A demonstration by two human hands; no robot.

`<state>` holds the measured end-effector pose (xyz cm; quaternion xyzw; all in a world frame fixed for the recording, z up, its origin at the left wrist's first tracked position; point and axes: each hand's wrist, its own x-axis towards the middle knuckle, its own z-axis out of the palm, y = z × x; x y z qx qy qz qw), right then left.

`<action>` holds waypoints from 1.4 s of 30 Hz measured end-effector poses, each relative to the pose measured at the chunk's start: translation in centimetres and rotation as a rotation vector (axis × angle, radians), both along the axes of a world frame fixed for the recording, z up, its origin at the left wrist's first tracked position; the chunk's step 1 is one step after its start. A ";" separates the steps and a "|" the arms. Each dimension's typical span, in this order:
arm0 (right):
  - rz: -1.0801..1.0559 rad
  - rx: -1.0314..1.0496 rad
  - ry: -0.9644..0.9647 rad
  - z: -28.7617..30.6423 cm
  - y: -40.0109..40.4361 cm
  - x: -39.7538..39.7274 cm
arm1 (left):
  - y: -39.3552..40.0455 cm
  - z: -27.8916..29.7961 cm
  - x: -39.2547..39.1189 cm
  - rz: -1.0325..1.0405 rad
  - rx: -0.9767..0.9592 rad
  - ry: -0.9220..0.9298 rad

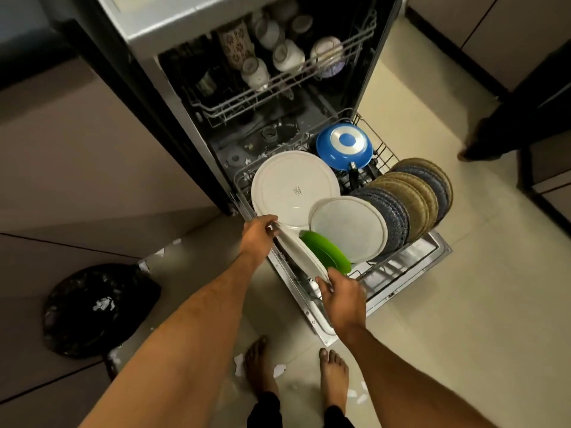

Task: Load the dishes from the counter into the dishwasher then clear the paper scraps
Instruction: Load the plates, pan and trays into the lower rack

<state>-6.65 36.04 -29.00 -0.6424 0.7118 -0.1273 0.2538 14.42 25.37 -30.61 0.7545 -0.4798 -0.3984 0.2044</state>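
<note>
Head view: the person is standing at the open dishwasher, both hands working one white plate. The left hand is pinching the plate's far rim between curled fingers and thumb; the right hand is gripping the near rim the same way. The plate is smooth, glossy and round, seen almost edge-on, and is tilting over the front left corner of the lower rack.

The rack is coated wire, pulled out over the lowered door. Standing in it are one large white plate, underside showing with a small printed mark; one matte white plate; one bright green plate, touching the held plate; and a row of roughly six textured plates, some blue-grey, some tan. One blue pan is lying bottom-up at the back, its dark handle pointing forward.

The upper rack is holding about five white cups, mouths down; its darker left side is too dim to identify.

On the pale tiled floor, a bin with a crinkled black liner is sitting left of the arms. Several white paper scraps are lying around the person's two bare feet and near the bin.
</note>
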 end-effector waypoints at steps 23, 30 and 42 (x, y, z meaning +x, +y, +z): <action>0.011 0.273 0.016 -7.3 -1.9 1.2 | 0.1 -7.2 -2.3 0.060 0.089 0.019; 0.070 0.328 -0.041 -7.3 -2.6 1.1 | 0.5 -6.8 -2.9 0.082 0.098 -0.070; 0.157 0.318 -0.103 -7.1 -2.0 0.0 | 3.2 -5.5 -3.2 0.158 0.081 -0.123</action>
